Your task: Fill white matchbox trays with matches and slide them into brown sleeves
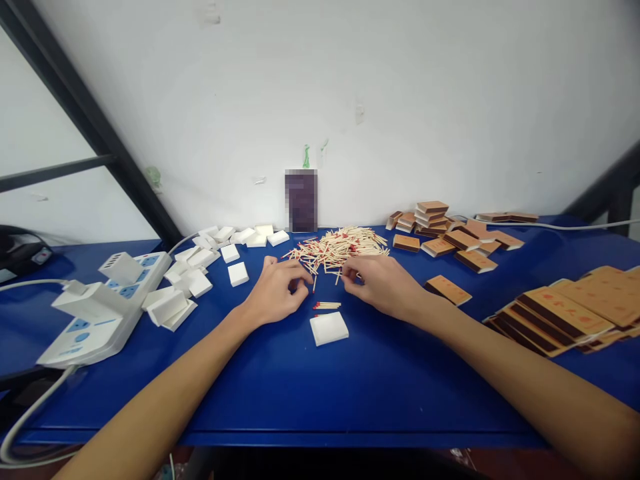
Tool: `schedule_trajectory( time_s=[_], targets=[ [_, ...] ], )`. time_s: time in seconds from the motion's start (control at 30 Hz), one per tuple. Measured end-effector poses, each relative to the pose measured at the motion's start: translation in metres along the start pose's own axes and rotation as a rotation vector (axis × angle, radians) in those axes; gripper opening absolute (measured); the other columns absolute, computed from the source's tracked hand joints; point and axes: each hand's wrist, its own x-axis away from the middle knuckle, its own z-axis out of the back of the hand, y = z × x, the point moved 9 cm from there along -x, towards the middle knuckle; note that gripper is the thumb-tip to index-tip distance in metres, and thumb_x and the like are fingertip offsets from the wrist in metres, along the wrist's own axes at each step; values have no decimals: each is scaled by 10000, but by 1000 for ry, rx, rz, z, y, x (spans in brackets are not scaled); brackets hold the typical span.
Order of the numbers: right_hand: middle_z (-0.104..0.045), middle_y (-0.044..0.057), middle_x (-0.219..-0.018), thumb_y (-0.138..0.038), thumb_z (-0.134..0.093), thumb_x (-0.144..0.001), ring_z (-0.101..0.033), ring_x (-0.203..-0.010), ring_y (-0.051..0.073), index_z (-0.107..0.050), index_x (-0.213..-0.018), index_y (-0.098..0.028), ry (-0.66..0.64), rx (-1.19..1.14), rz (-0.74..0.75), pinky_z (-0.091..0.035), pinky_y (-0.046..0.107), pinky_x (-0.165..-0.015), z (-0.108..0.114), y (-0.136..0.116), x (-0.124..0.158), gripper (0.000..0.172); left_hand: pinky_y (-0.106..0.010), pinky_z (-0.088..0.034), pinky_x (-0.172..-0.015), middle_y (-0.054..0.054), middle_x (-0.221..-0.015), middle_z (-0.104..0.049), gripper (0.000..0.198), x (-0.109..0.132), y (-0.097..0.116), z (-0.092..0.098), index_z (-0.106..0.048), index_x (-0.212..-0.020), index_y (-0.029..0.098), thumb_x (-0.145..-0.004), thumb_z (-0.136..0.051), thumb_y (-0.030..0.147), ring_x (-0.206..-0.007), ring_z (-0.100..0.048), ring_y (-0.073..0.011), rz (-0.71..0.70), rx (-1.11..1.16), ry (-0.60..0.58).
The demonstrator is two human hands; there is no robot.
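Observation:
A pile of red-tipped matches (pixel 339 248) lies on the blue table (pixel 350 393) near the wall. My left hand (pixel 276 290) rests at the pile's near edge with its fingers curled and pinched together. My right hand (pixel 379 283) is beside it, fingertips pinched at the pile's edge; what either pinch holds is too small to make out. A small bundle of matches (pixel 327 306) lies between the hands, just above an upturned white inner tray (pixel 329 328).
Several white inner trays (pixel 200 277) are scattered at the left next to a white power strip (pixel 95 310) with plugs and cable. Brown matchbox sleeves (pixel 453 237) are heaped at the back right, flat sleeves (pixel 570 313) stacked at the right, one sleeve (pixel 448 290) near my right wrist.

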Motion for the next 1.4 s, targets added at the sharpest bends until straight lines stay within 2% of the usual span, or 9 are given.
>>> schedule_trajectory(
  time_s=[0.1,0.2,0.3,0.4,0.5,0.87,1.2,1.4],
  targets=[
    [-696,23,-823,-139,-558,-849,-610,-743,172,-648,-1063,-187,2,21,-31,-378,276,-643,3,7,1,237,-383,-369,-791,29,-702,-668,163,1,-1,8,-688,-804,188,-774,-529,165,-599,-551,-124,0,23,88],
    [-691,73,-971,-112,-492,-895,-621,-867,199,-632,-1188,-179,-44,75,57,-413,294,-701,-3,-1,2,331,-361,-426,-775,21,-696,-665,173,2,0,10,-689,-811,183,-772,-522,158,-598,-558,-128,-38,52,102],
    [-665,100,-1008,-118,-450,-932,-613,-914,229,-683,-1134,-194,-118,171,129,-429,321,-721,-14,-10,2,318,-325,-475,-753,-21,-814,-682,236,2,6,3,-705,-902,175,-819,-486,149,-729,-602,-155,-103,66,14],
    [-655,109,-993,-115,-451,-932,-606,-926,245,-709,-1080,-177,-145,202,158,-444,354,-761,-20,-15,3,303,-345,-492,-834,-55,-966,-686,297,4,14,-7,-712,-1022,174,-851,-471,140,-902,-612,-190,-174,22,-104],
    [-665,116,-983,-112,-458,-925,-604,-935,242,-718,-1022,-132,-138,159,182,-452,366,-809,-21,-16,4,278,-377,-480,-898,-53,-1016,-688,302,5,15,-11,-720,-1024,178,-859,-471,134,-959,-602,-202,-192,-13,-154],
    [-692,87,-899,-121,-508,-909,-600,-862,204,-727,-922,-146,-109,38,262,-436,331,-790,-19,-23,7,221,-381,-476,-916,-36,-1028,-721,290,4,17,-12,-722,-969,177,-862,-458,122,-965,-628,-199,-202,-12,-165],
    [-698,75,-898,-83,-516,-878,-602,-859,194,-710,-889,-153,-86,11,187,-430,308,-767,-21,-16,-2,207,-388,-493,-932,-32,-1060,-725,288,5,20,-14,-722,-963,184,-845,-466,123,-992,-649,-199,-199,29,-172],
    [-700,51,-833,-59,-519,-828,-605,-791,174,-703,-843,-175,-28,-68,142,-429,291,-738,-23,-8,-5,218,-357,-486,-922,-14,-1073,-726,306,4,21,-13,-709,-991,202,-808,-485,103,-995,-646,-181,-154,153,-165]
  ],
)
